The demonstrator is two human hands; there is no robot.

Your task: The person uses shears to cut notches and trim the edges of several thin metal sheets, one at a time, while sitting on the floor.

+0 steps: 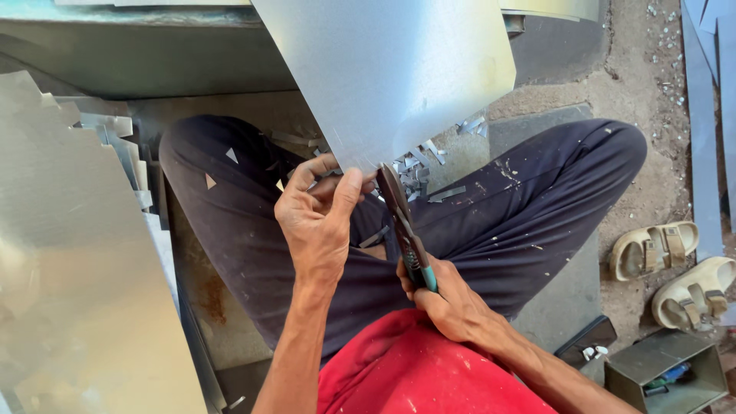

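The left hand point(318, 211) pinches the near edge of a metal sheet point(391, 73), thumb on top and fingers curled under, holding it tilted up over the lap. The right hand point(448, 303) is wrapped tight around the teal handles of the snips point(404, 230), whose blades meet the sheet's edge just beside the left thumb. Small metal scraps point(422, 172) lie on the dark trousers and on the floor between the knees (some are little triangles). A pair of sandals point(675, 268) sits well apart at the right, near a small open box point(665, 376).

Likely a sheet-metal workshop, stacked metal sheets point(77, 253), offcut scraps point(418, 172), dusty ground point(636, 69)
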